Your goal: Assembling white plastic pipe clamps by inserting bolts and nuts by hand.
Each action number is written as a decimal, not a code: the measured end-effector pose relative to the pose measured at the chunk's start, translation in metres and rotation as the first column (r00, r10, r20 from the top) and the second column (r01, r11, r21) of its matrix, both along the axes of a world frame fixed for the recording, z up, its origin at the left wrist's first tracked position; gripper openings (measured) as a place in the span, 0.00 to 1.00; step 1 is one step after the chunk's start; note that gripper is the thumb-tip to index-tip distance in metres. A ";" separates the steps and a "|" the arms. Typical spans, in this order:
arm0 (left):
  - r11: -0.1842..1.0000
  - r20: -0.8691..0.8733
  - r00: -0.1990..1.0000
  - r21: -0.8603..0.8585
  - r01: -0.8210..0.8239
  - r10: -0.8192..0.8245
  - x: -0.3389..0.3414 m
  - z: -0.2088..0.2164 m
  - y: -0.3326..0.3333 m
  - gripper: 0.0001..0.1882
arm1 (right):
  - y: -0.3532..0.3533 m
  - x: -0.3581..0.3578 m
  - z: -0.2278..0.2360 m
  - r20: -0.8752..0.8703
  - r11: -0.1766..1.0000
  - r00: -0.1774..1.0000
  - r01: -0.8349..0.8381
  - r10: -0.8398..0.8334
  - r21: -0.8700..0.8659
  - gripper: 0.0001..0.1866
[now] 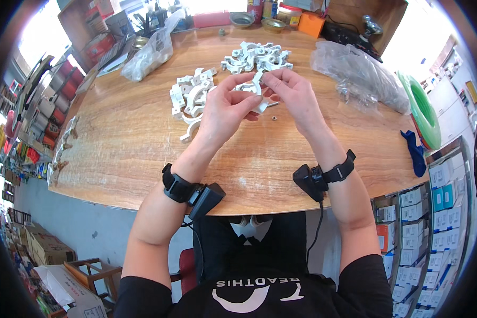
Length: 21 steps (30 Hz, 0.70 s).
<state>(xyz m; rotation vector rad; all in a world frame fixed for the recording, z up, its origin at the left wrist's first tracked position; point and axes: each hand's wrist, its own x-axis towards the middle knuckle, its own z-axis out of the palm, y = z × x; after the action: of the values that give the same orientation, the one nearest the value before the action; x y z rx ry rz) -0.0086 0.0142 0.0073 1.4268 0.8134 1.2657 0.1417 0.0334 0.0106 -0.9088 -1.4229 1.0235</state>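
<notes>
- The pipe clamp [253, 87] in my fingers is plain white, as are both heaps of clamps [257, 56] beyond
- The table [138, 143] under me is warm brown wood — streaky grain
- My wrist straps [340, 170] are black
- The hose coil [423, 108] is bright green
- The rag [414, 152] beside it — deep blue
- The box [310, 24] at the far edge is orange

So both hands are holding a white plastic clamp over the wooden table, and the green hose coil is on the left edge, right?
Not quite. Both hands, left hand and right hand, do hold the white plastic clamp over the wooden table, but the head view shows the green hose coil at the right edge.
</notes>
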 end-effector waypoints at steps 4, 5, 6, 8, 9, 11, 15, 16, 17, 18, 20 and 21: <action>1.000 -0.038 0.999 -0.005 0.006 -0.006 -0.001 -0.004 0.000 0.21 | 0.005 0.002 -0.008 0.061 0.997 0.998 0.000 0.004 -0.076 0.14; 0.999 -0.040 0.999 -0.005 0.034 -0.034 -0.004 -0.010 0.002 0.21 | 0.007 -0.001 -0.014 0.075 0.998 0.997 -0.006 0.010 -0.055 0.14; 1.000 -0.035 0.999 -0.020 0.023 -0.024 -0.005 -0.010 0.001 0.21 | 0.008 -0.002 -0.016 0.092 1.000 0.996 -0.013 0.015 -0.023 0.14; 0.998 -0.026 0.999 -0.051 -0.026 0.025 -0.008 -0.008 -0.005 0.21 | 0.007 -0.006 -0.015 0.111 1.000 0.994 -0.015 0.013 0.013 0.12; 0.998 -0.026 0.999 -0.052 -0.031 0.029 -0.006 -0.004 -0.008 0.21 | 0.005 -0.005 -0.013 0.115 1.000 0.993 -0.006 0.004 0.019 0.11; 0.999 -0.006 1.000 -0.035 -0.012 0.012 -0.003 -0.002 -0.008 0.21 | 0.001 -0.004 -0.010 0.076 0.999 0.997 0.019 -0.021 0.036 0.11; 1.000 0.014 1.000 -0.019 -0.015 0.015 0.001 0.000 -0.006 0.21 | -0.004 0.001 0.001 0.016 0.999 1.000 -0.017 0.018 -0.042 0.10; 1.000 0.015 1.000 -0.008 -0.017 0.017 0.000 0.000 -0.006 0.21 | -0.005 0.000 0.003 -0.015 0.991 0.998 -0.058 0.057 -0.120 0.10; 1.000 0.016 1.000 -0.007 -0.016 0.016 -0.001 0.000 -0.005 0.21 | -0.004 -0.001 0.002 -0.014 0.991 0.998 -0.058 0.056 -0.119 0.10; 1.000 0.024 1.000 -0.009 -0.010 0.010 -0.002 -0.001 -0.004 0.21 | -0.002 -0.002 -0.001 0.007 0.993 0.998 -0.061 0.062 -0.106 0.10; 1.000 0.035 0.999 -0.009 -0.010 0.010 -0.002 -0.002 -0.003 0.21 | 0.001 -0.001 -0.005 0.032 0.993 0.997 -0.070 0.073 -0.091 0.10; 1.000 0.035 0.999 -0.011 -0.006 0.007 -0.001 -0.001 -0.003 0.21 | 0.002 -0.001 -0.006 0.034 0.997 0.997 -0.061 0.062 -0.050 0.11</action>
<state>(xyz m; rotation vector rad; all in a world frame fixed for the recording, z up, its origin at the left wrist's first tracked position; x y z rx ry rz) -0.0099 0.0111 0.0061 1.3908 0.8003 1.2864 0.1407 0.0350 0.0043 -0.9275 -1.4683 1.0976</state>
